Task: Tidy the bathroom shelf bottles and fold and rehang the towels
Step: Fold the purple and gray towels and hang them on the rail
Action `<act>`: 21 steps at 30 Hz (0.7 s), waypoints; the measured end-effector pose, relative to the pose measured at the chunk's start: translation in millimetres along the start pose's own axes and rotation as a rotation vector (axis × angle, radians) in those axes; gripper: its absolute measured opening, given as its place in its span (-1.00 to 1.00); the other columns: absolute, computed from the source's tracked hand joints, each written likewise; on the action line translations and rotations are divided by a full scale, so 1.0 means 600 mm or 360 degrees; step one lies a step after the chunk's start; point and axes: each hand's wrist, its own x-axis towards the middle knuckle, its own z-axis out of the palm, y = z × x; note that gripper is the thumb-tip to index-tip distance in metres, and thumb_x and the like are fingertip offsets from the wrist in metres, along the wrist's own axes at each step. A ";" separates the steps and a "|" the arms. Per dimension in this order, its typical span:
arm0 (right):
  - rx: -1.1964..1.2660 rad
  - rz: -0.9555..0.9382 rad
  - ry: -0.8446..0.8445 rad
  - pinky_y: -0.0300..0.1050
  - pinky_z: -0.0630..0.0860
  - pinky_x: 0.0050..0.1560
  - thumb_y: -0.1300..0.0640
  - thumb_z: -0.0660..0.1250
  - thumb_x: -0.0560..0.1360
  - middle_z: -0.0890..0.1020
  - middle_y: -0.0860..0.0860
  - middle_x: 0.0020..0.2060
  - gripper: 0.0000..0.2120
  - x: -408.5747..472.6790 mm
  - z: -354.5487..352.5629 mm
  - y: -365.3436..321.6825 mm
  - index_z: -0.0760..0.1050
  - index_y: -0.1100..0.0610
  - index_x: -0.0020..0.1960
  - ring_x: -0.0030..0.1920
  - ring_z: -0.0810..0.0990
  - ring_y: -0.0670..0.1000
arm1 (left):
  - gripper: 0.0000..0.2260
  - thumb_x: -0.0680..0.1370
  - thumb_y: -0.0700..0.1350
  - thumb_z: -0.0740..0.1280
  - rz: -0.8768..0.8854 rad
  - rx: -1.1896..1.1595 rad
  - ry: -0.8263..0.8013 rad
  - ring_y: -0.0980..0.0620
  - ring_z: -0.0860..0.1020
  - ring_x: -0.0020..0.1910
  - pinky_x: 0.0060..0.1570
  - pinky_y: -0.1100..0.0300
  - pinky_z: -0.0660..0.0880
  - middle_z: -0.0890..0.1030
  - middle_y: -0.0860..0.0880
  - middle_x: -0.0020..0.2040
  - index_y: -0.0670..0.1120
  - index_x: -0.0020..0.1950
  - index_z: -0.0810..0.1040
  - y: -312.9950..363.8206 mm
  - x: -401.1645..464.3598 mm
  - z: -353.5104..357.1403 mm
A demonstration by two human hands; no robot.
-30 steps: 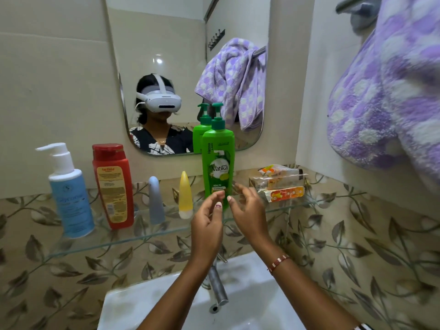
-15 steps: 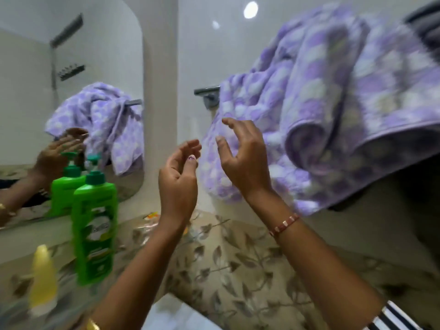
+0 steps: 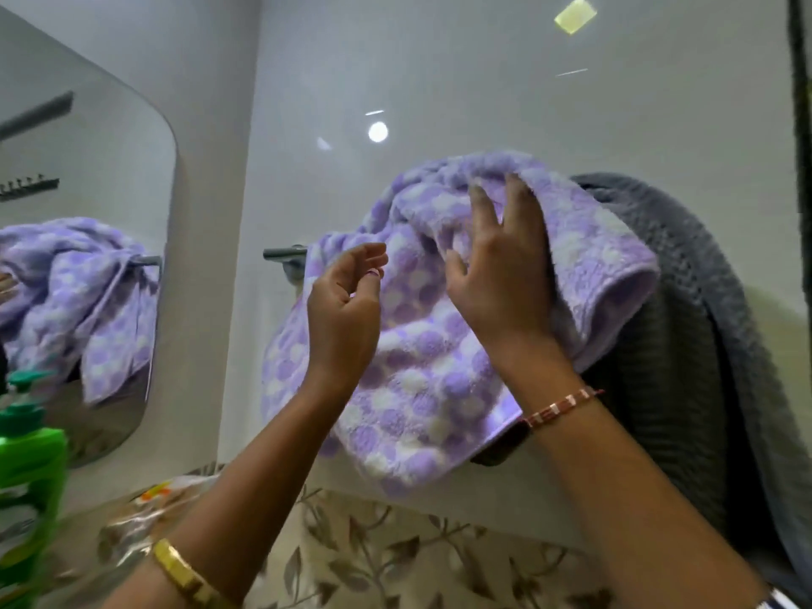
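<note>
right hand (image 3: 501, 279) – fingers on purple towel (image 3: 422, 389) | left hand (image 3: 345, 318) – beside it

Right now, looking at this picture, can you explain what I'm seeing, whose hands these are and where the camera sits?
The camera is worn on a person's head, so you see that person's own bare hands reaching up. The right hand rests spread on a bunched purple dotted towel hanging over a wall rail. The left hand hovers in front of the towel, fingers loosely curled, holding nothing. A grey towel hangs behind. At the left are a mirror and a green pump bottle.
</note>
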 end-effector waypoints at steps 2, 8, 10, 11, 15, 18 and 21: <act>-0.0204 0.0069 -0.0156 -0.08 0.02 0.41 -0.06 0.14 0.55 0.20 0.34 0.40 -0.44 0.002 0.001 0.022 0.18 0.25 0.43 0.42 0.18 0.23 | -0.73 0.53 -0.35 0.13 -0.0015 -0.0008 -0.0017 0.05 0.56 0.02 0.08 0.22 0.47 0.60 -0.08 0.00 -0.12 0.08 0.54 0.002 0.003 0.021; -0.0406 0.0137 -0.0403 -0.01 0.34 0.20 0.05 0.16 0.57 0.31 0.32 0.30 -0.39 0.019 0.002 0.030 -0.01 0.33 0.45 0.20 0.39 0.24 | -0.76 0.54 -0.28 0.18 -0.0068 0.0144 -0.0152 0.10 0.55 0.04 0.04 0.28 0.45 0.60 -0.02 0.03 -0.12 0.13 0.54 -0.009 -0.025 0.070; -0.0324 0.0194 -0.0413 -0.04 0.45 0.06 0.16 0.22 0.54 0.42 0.28 0.23 -0.51 0.028 -0.001 0.028 0.18 0.35 0.36 0.15 0.49 0.21 | -0.76 0.54 -0.24 0.19 -0.0019 0.0231 -0.0166 0.18 0.55 0.02 0.01 0.38 0.45 0.60 0.04 0.02 -0.11 0.15 0.53 -0.011 -0.026 0.071; -0.0269 0.0192 -0.0427 -0.07 0.46 -0.06 0.13 0.26 0.52 0.49 0.25 0.17 -0.55 0.028 -0.004 0.027 0.26 0.34 0.30 0.09 0.54 0.19 | -0.77 0.54 -0.22 0.19 -0.0004 0.0255 -0.0147 0.23 0.54 -0.02 -0.03 0.44 0.44 0.59 0.08 -0.01 -0.09 0.15 0.53 -0.010 -0.022 0.071; 0.0038 0.0204 -0.0582 -0.12 0.31 -0.23 0.05 0.31 0.47 0.60 0.17 0.03 -0.57 -0.004 -0.017 0.012 0.31 0.25 0.23 0.00 0.59 0.17 | -0.87 0.55 -0.11 0.19 -0.0232 0.0124 -0.0062 0.14 0.49 -0.22 -0.16 0.23 0.44 0.54 0.06 -0.21 -0.03 -0.05 0.53 -0.009 0.010 0.065; 0.0227 0.0213 -0.0698 -0.08 0.36 -0.19 0.04 0.22 0.50 0.59 0.19 0.04 -0.55 -0.066 -0.022 -0.002 0.24 0.21 0.31 0.03 0.57 0.20 | -0.78 0.53 0.10 0.19 -0.0517 0.0037 -0.0079 0.10 0.55 -0.03 0.05 -0.01 0.48 0.56 0.04 -0.03 0.02 0.05 0.49 -0.016 0.026 0.062; 0.0323 0.0235 -0.0838 -0.06 0.44 -0.15 0.05 0.25 0.42 0.59 0.17 0.01 -0.45 -0.139 -0.022 -0.015 0.20 0.13 0.36 -0.01 0.57 0.21 | -0.69 0.51 0.11 0.25 -0.0455 0.0020 -0.0056 0.43 0.53 -0.09 0.03 0.12 0.49 0.56 0.37 -0.09 0.02 0.19 0.44 -0.027 0.032 0.055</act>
